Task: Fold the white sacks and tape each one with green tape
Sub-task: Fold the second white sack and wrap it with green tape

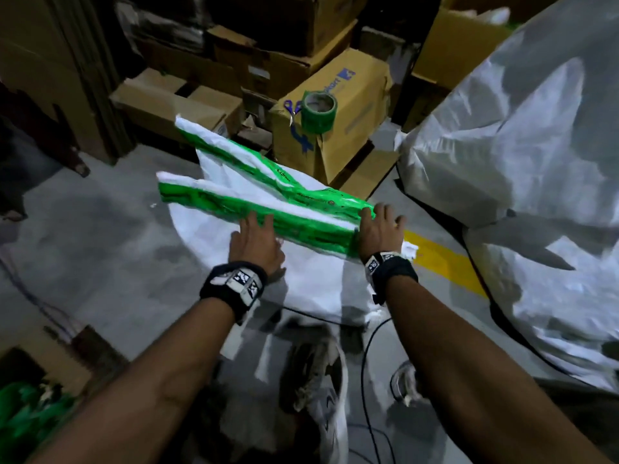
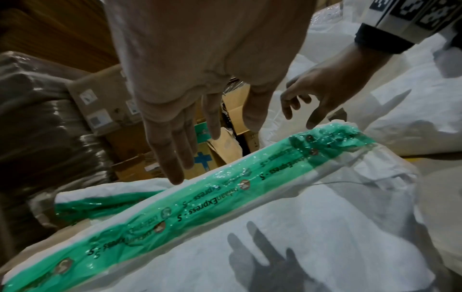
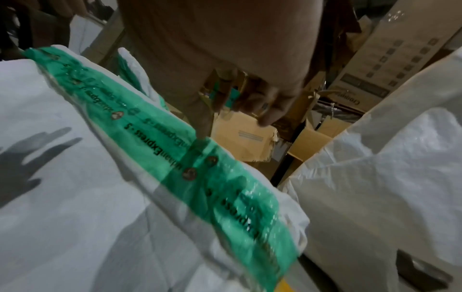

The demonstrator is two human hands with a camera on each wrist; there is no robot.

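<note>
1. White sack (image 1: 311, 279) lies on the grey floor (image 1: 110, 262) in front of the person, with folded sacks bound in printed green tape (image 1: 301, 226) lying across its far part.
2. Two taped bundles spread like a fan: the near one (image 2: 200, 199) runs from far left to near right, and a second one (image 1: 234, 152) angles away behind it toward the boxes.
3. Left hand (image 1: 256, 244) is flat with straight fingers; in the left wrist view it hovers just above the near bundle's long edge and holds nothing.
4. Right hand (image 1: 380, 229) is at the bundle's right end with loosely spread fingers; in the right wrist view one fingertip (image 3: 200, 136) touches the tape edge there. It holds nothing.
5. Roll of green tape (image 1: 317, 112) stands on a cardboard box (image 1: 338, 128) beyond the bundles, with blue-handled scissors (image 1: 290, 110) just beside it.
6. Large white bulk bag (image 1: 502, 155) crowds the right side, close to the bundle's right end.
7. Cardboard boxes (image 1: 174, 98) line the far side; bare floor lies to the left of the sacks.
8. Yellow floor line (image 1: 445, 259) shows between the sack and the bulk bag.
</note>
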